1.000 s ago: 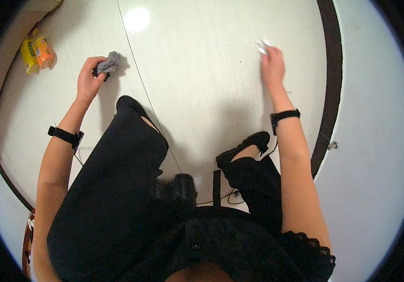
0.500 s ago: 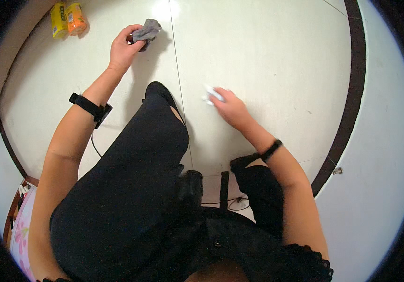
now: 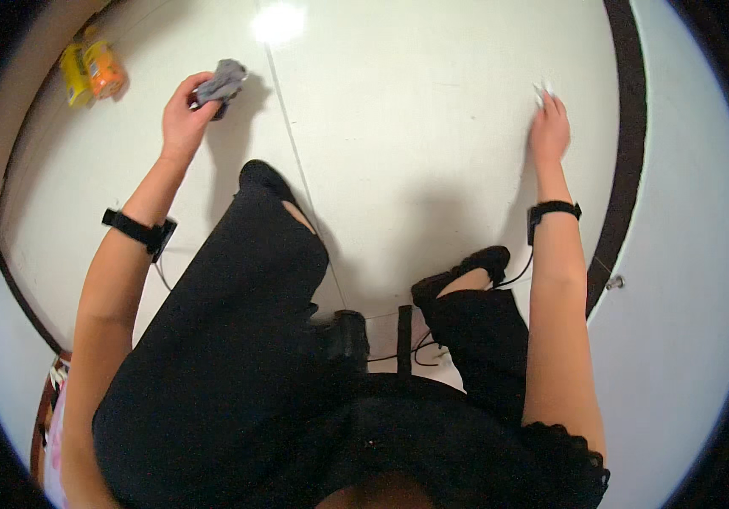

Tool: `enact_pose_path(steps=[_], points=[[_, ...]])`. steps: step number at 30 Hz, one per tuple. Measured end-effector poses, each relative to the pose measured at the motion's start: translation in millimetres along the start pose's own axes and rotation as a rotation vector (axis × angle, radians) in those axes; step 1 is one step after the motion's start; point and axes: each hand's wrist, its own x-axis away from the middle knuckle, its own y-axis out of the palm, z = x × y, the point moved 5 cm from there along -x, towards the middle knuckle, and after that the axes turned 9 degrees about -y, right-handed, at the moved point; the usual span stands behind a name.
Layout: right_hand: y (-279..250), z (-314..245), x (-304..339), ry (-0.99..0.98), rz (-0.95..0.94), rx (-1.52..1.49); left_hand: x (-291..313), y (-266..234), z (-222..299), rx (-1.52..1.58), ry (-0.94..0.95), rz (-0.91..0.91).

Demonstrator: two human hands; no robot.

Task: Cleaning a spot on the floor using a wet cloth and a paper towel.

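My left hand [image 3: 183, 123] is closed on a crumpled grey cloth [image 3: 223, 81], with something dark partly showing beneath it. The hand is held out at the upper left, over the pale tiled floor [image 3: 407, 144]. Farther right, my right hand [image 3: 550, 131] reaches forward at the floor, near its dark border. Its fingers are closed on a small white wad that looks like tissue [image 3: 545, 92]; most of it is hidden by the fingers.
A yellow package [image 3: 77, 76] and an orange one [image 3: 105, 69] lie together at the far left. A dark border strip [image 3: 630, 127] runs along the right wall, where a small metal doorstop [image 3: 616, 282] sticks out. My black shoes [image 3: 264, 180] rest on the floor.
My right hand has swept right and forward across the floor with the white wad. My left hand, still gripping the grey cloth, appears slightly lower and farther left; the whole view has shifted.
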Motion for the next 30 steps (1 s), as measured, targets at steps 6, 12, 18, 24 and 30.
enact_pose_path(steps=[6, 12, 18, 24, 30], points=[[-21.3, 118.9, 149.5, 0.387, -0.225, 0.115, -4.0, -0.3, -5.3, -0.026, -0.030, -0.024], [-25.4, -11.8, 134.2, 0.158, -0.103, -0.150, -4.1, 12.2, 8.6, 0.006, 0.032, -0.082], [-12.1, -238.5, 71.3, -0.435, -0.204, -0.269, -4.0, 22.3, 8.2, -0.048, 0.091, -0.119], [-15.1, -264.4, 72.5, -0.556, -0.557, -0.421, 9.9, 27.0, 15.6, -0.157, 0.147, -0.155], [-22.3, 52.2, 119.3, -0.078, -0.344, -0.048, 34.7, 67.0, 95.0, -0.442, 0.415, -0.355]])
